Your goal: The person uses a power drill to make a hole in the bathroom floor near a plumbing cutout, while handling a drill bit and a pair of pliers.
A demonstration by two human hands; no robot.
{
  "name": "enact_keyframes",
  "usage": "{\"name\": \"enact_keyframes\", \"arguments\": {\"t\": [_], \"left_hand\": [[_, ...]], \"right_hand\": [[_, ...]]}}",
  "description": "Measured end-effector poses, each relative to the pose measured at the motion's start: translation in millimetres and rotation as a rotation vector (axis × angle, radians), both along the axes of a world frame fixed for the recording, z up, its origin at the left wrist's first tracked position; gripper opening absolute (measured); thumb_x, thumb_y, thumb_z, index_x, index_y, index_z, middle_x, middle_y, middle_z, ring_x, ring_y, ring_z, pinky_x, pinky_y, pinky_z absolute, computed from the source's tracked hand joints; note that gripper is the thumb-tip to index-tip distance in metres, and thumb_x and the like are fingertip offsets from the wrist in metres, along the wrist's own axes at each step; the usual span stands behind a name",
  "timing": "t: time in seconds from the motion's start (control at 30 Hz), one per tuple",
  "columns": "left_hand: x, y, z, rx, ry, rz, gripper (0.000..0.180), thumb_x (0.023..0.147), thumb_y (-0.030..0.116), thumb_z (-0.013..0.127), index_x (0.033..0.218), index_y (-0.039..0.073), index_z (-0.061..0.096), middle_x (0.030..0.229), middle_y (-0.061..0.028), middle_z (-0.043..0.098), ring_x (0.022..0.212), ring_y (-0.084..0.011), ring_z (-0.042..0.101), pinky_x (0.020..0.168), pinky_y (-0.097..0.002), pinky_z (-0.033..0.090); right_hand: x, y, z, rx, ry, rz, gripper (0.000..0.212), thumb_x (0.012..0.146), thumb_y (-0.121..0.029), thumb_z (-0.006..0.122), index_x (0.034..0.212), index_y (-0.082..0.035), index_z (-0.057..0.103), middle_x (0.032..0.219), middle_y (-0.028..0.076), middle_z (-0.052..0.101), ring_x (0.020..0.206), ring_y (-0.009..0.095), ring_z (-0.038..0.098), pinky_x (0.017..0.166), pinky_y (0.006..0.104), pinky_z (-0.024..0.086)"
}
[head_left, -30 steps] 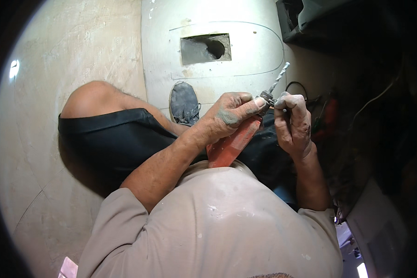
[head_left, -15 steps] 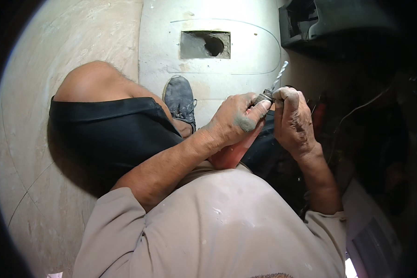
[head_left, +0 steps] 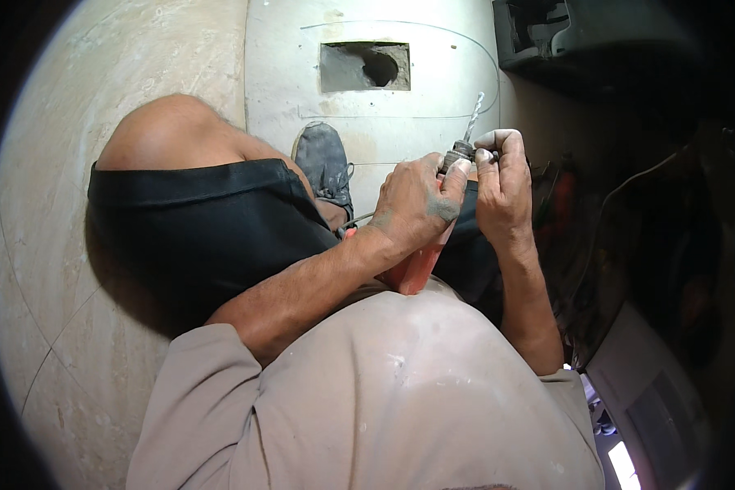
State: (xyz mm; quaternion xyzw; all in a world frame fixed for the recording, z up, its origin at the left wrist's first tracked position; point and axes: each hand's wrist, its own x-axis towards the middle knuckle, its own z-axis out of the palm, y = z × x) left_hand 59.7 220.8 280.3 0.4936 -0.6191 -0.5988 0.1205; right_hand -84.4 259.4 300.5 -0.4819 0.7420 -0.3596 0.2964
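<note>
My left hand (head_left: 420,196) is wrapped round the front of a red power drill (head_left: 420,268), whose rear rests against my belly. Grey dust or paste coats part of that hand. A pale spiral drill bit (head_left: 474,114) points up and away from the dark metal chuck (head_left: 457,153). Beside the chuck, the thumb and curled fingers of my right hand (head_left: 505,184) pinch a small dark chuck key (head_left: 488,154), mostly hidden by the fingertips. Most of the drill body is covered by my left hand and forearm.
A rectangular opening (head_left: 365,67) with a round dark hole is cut in the pale tile ahead, inside a drawn outline. My shoe (head_left: 322,159) stands just before it. A dark casing (head_left: 539,37) lies at the far right; a thin cable (head_left: 629,181) runs through the shadow below.
Both hands and the drill have shifted slightly left, and the bit stands more upright. My right hand has turned at the chuck, its fingers now more curled.
</note>
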Motion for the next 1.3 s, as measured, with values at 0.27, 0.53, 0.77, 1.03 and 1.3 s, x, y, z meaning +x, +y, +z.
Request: {"name": "enact_keyframes", "arguments": {"t": [0.27,0.53,0.77,1.03,1.3], "left_hand": [[0.6,6.0,-1.9,-0.017,-0.010,-0.019,0.051,0.104,0.041,0.053,0.086,-0.004,0.068,0.067,-0.0188,0.065,0.061,-0.0289,0.065,0.064,-0.0411,0.052],[-11.5,-17.1,-7.9,0.108,0.169,-0.062,0.046,0.103,0.042,0.060,0.090,-0.001,0.066,0.076,-0.0095,0.068,0.067,-0.0162,0.065,0.060,-0.0335,0.051],[-5.5,-10.0,-1.1,0.339,0.244,0.052,0.047,0.089,0.035,0.084,0.099,-0.003,0.059,0.083,-0.0090,0.067,0.073,-0.0135,0.064,0.063,-0.0268,0.053],[2.2,-5.6,3.4,0.430,0.396,0.044,0.042,0.091,0.036,0.081,0.101,0.000,0.061,0.083,-0.0102,0.069,0.072,-0.0144,0.067,0.065,-0.0274,0.055],[6.6,-20.2,-6.3,0.556,0.394,0.142,0.030,0.100,0.035,0.070,0.099,0.006,0.063,0.085,-0.0103,0.070,0.074,-0.0153,0.069,0.068,-0.0285,0.058]], "right_hand": [[7.8,8.0,-7.6,0.032,-0.161,-0.232,0.020,0.096,-0.008,0.054,0.112,0.004,0.054,0.089,0.016,0.065,0.081,0.023,0.063,0.079,0.0377,0.051],[-18.0,17.9,-23.4,0.003,-0.963,-0.368,0.018,0.097,-0.006,0.057,0.114,-0.001,0.058,0.091,0.003,0.061,0.077,0.009,0.054,0.074,0.0238,0.046],[-16.1,39.5,-31.2,-0.264,-0.574,-0.166,0.010,0.098,-0.002,0.059,0.108,-0.003,0.057,0.094,0.006,0.063,0.081,0.013,0.060,0.073,0.0288,0.050],[-17.5,39.1,-10.6,-0.221,-0.382,-0.133,0.009,0.096,-0.002,0.064,0.097,-0.002,0.056,0.082,0.004,0.063,0.074,0.012,0.058,0.068,0.0304,0.049],[-31.7,49.7,10.1,-0.120,-0.296,-0.007,0.009,0.096,0.001,0.057,0.104,-0.002,0.059,0.087,0.011,0.059,0.077,0.022,0.059,0.076,0.0368,0.051]]}}
